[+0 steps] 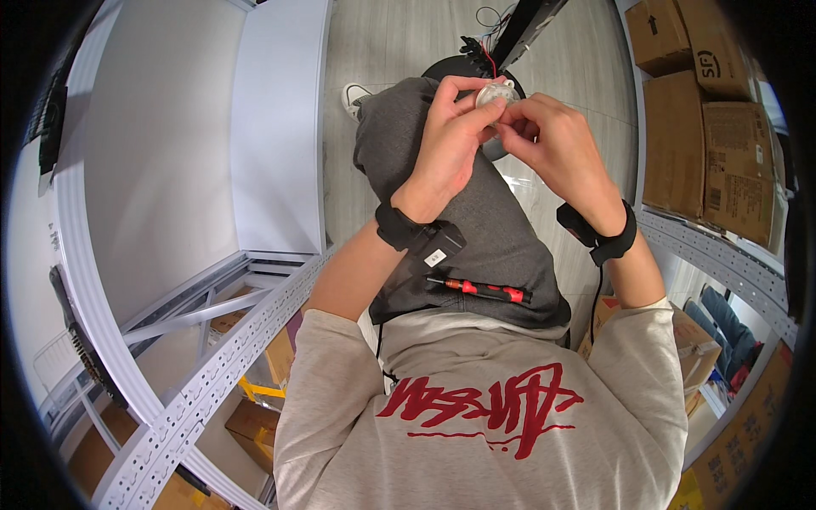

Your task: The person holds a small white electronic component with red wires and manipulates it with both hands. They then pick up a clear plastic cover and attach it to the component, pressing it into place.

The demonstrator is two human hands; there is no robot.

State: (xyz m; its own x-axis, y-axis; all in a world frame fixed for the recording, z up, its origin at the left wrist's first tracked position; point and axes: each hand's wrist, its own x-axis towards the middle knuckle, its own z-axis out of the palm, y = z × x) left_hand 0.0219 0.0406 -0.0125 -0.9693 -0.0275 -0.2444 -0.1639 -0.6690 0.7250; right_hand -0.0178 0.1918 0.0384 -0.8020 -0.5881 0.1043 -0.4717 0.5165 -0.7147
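Between the thumb and fingers of my left hand (446, 144) is a small round whitish, partly see-through disc-shaped part (493, 95), held out above my knees. A red wire (490, 59) runs up from beside it. My right hand (557, 144) is closed in a pinch at the disc's lower right edge; what its fingertips grip is hidden. Across my lap lies a red and black screwdriver (484, 290), its tip pointing left.
Just beyond my hands stands a dark upright frame (529, 34) with loose wires and black connectors (474, 48). Metal shelving (212, 357) rises at my left. Cardboard boxes (671, 144) fill the shelf on the right. Each wrist wears a black strapped device (433, 242).
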